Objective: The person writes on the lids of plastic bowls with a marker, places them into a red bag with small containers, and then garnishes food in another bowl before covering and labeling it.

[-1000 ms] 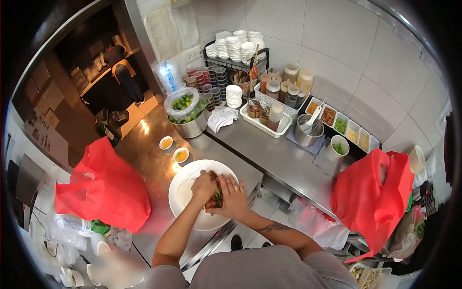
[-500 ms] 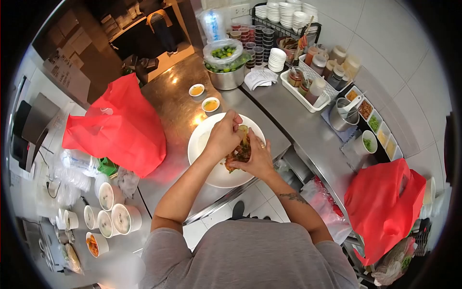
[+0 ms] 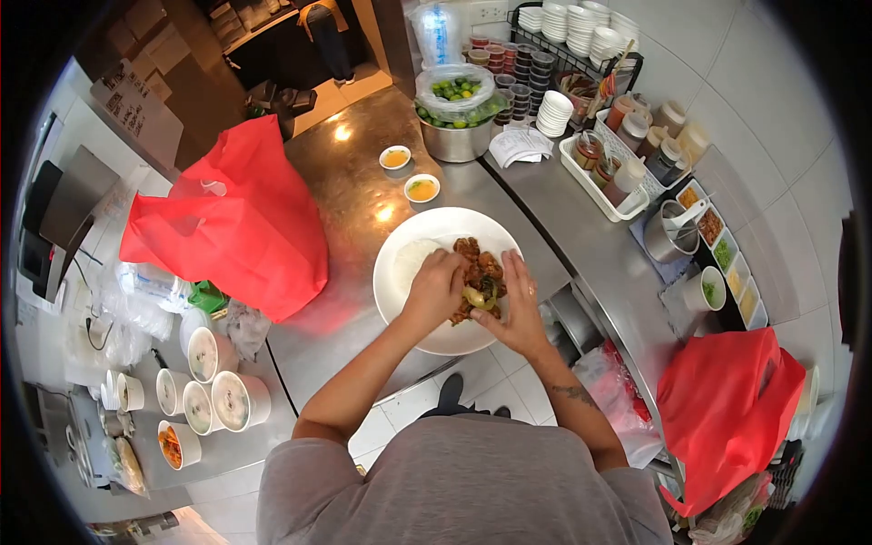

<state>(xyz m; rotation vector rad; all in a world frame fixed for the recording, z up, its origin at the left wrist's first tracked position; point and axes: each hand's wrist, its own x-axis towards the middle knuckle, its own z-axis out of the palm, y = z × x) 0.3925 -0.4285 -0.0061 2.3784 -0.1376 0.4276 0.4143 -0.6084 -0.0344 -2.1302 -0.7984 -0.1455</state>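
A large white plate (image 3: 392, 313) sits at the counter's front edge under both hands. On its left half lies a mound of white rice (image 3: 413, 263); browned, saucy meat pieces (image 3: 468, 252) fill the right half. Pale green leafy greens (image 3: 481, 296) rest on the meat's lower part. My left hand (image 3: 434, 295) is over the plate between rice and meat, its fingers curled together at the meat's left side; their tips are partly hidden. My right hand (image 3: 518, 313) lies along the plate's right side, fingers stretched out and thumb apart, close to the greens.
Two small cups of orange sauce (image 3: 421, 189) stand behind the plate. A red bag (image 3: 232, 227) is at left, another (image 3: 731, 409) at right. Lidded tubs (image 3: 241, 401) stand lower left. A pot of green citrus (image 3: 454, 136) and a bottle tray (image 3: 604, 182) are farther back.
The greens, earlier between my left fingers and the meat, now lie lower on the meat. My left hand has moved down and left from them; the right fingers have spread. The view has shifted.
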